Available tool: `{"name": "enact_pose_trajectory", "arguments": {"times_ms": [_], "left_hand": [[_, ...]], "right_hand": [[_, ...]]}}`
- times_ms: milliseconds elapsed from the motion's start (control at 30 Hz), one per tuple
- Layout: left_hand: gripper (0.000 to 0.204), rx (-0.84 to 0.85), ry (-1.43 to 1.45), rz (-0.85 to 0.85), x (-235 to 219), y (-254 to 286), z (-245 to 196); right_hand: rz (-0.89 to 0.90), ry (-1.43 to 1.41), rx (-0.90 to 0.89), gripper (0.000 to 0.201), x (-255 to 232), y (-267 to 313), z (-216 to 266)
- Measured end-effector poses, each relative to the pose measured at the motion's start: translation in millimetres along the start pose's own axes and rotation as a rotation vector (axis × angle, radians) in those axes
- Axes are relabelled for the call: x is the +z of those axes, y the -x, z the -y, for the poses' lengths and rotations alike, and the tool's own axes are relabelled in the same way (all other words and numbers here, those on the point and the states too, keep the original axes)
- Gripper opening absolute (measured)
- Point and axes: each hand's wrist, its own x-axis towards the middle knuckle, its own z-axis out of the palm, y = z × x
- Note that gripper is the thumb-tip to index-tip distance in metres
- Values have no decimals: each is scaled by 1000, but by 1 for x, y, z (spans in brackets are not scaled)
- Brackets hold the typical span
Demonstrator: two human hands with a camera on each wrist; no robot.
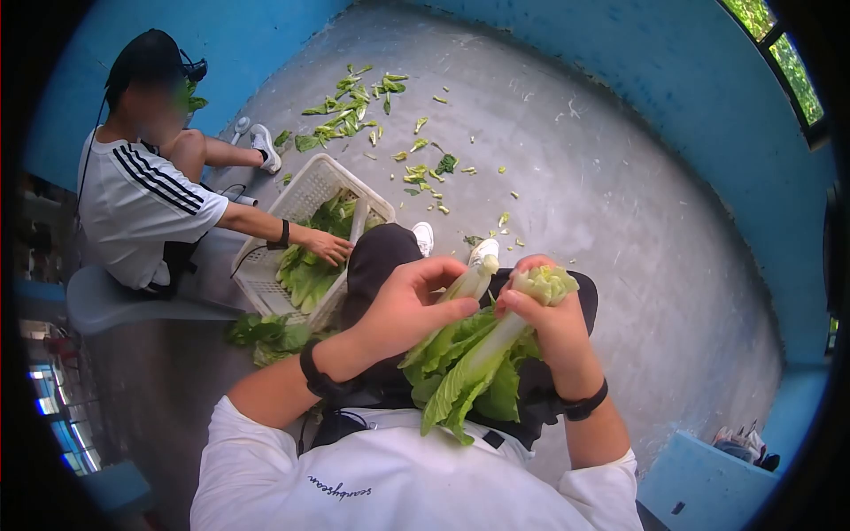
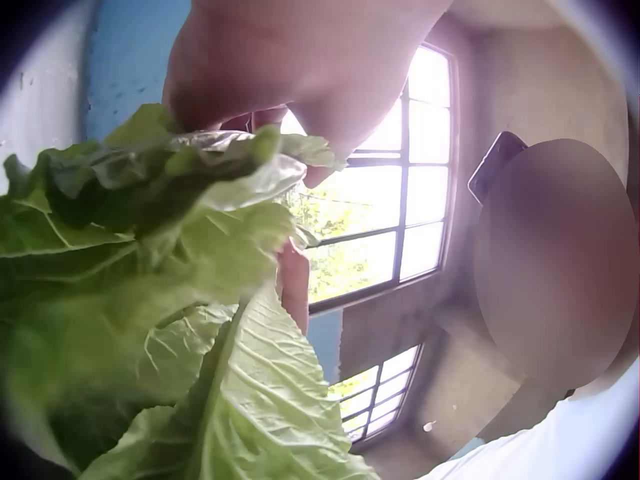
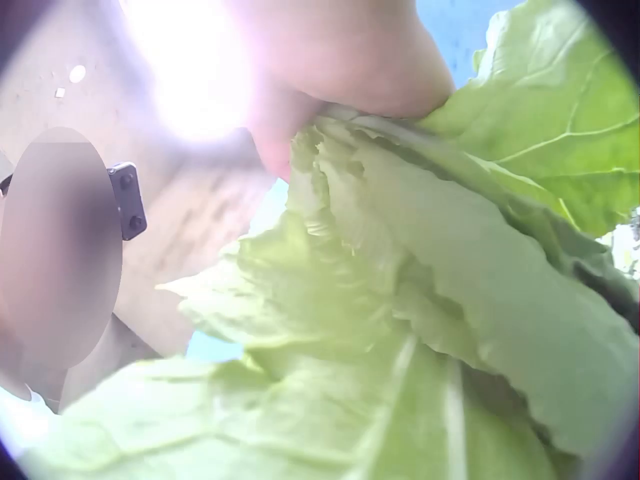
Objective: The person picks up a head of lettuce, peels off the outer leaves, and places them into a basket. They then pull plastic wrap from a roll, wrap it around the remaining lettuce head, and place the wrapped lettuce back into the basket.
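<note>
A head of leafy greens (image 1: 469, 363) hangs over my lap, leaves down and pale stems up. My right hand (image 1: 518, 292) grips its cut base (image 1: 546, 283) from the right. My left hand (image 1: 447, 288) holds one outer stalk (image 1: 475, 279), thumb and fingers curled round it, a little apart from the rest. In the left wrist view the left hand (image 2: 300, 70) sits above broad green leaves (image 2: 150, 300). The right wrist view is filled by the leaves (image 3: 420, 330), with the right hand (image 3: 340, 60) above them.
A white plastic basket (image 1: 292, 199) with more greens stands at my left knee. A second person (image 1: 142, 203) sits beside it, a hand inside. Leaf scraps (image 1: 354, 106) litter the concrete floor, and a leaf pile (image 1: 266, 332) lies near the basket. Blue walls surround.
</note>
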Motion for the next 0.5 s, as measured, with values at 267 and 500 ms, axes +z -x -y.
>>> {"name": "enact_pose_trajectory", "arguments": {"times_ms": [267,500], "left_hand": [[32,15,-258,-96,10,2,-6],[24,113,-601,-82,6,0,-25]], "right_hand": [[-5,150,5,30,16,-1,-3],[1,516,-57,17,11,-5,2]]}}
